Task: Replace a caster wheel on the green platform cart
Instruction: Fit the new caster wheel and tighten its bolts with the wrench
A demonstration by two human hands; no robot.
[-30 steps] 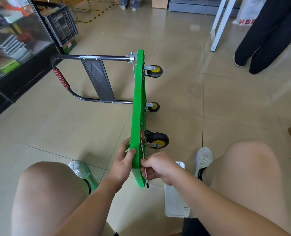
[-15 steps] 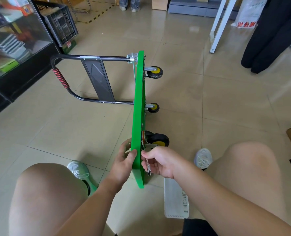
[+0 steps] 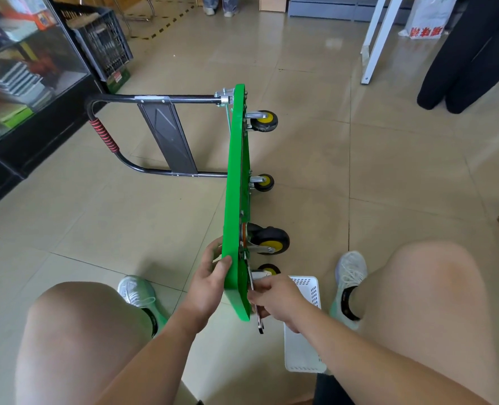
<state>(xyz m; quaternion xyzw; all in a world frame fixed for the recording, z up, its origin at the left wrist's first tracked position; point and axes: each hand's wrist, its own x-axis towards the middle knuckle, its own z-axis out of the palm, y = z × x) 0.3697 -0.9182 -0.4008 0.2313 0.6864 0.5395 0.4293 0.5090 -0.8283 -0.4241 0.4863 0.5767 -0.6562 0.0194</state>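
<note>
Cart (image 3: 236,200) tipped on edge, long axis near-to-far, wheels out to right | left hand (image 3: 210,283) clamped on near deck edge, likely steadying | right hand (image 3: 274,296) curled round wrench (image 3: 260,323), shaft along deck's right face, head just far of hand by near caster (image 3: 268,270) mount | right hand nearer

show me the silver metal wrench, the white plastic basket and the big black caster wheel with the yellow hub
silver metal wrench (image 3: 260,322): head view, its free lower end
white plastic basket (image 3: 298,358): head view, bare white side
big black caster wheel (image 3: 271,238): head view, black tyre
</note>
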